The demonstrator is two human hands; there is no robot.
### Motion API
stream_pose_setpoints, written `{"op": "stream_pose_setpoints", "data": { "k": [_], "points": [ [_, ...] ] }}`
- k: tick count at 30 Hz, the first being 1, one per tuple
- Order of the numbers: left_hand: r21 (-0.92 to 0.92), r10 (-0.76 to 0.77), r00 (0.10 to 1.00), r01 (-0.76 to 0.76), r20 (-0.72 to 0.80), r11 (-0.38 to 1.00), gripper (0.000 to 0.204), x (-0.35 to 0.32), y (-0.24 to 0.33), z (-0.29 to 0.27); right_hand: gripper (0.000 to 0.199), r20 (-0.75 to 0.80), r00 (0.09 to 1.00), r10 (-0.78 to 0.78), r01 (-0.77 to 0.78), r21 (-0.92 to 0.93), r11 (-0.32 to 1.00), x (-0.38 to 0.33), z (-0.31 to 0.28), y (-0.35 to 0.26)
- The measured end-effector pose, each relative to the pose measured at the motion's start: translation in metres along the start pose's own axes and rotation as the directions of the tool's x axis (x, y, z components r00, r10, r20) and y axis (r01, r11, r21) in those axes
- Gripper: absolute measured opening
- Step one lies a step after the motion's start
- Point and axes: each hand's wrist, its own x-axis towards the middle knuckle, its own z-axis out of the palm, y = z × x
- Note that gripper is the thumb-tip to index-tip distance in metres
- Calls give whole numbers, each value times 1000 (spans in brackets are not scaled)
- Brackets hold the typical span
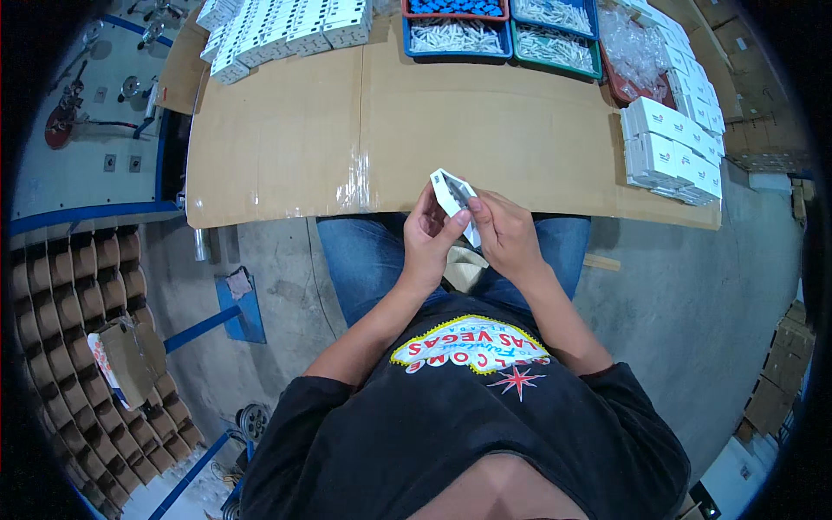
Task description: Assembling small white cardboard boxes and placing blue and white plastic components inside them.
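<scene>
Between my two hands, just past the near edge of the table, is a small white box [444, 192], tilted, with an opening along one side that looks dark inside. My left hand [425, 243] wraps round its left side, thumb pressed against the lower part. The fingers and thumb of my right hand [507, 232] pinch its right side. What lies inside the box is too small to make out. Both hands are above my lap, close to the cardboard-covered table top [286, 147].
White boxes [290, 30] stand in rows at the far left; more stacked boxes [672, 152] line the right edge. Blue trays [457, 57] and a green tray [559, 71] of small white parts sit at the back, beside a red bin with clear plastic bags [637, 52].
</scene>
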Motion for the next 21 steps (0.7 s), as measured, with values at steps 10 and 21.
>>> {"op": "stream_pose_setpoints", "data": {
  "k": [10,21],
  "points": [
    [-19,-4,1000,3,-15,1000,55,1,-1,1,31,8,1000,25,-25,34,999,2,-7,-2],
    [-246,-241,971,231,-8,941,36,14,6,-2,33,288,889,357,-441,324,837,33,-24,12]
  ]
}}
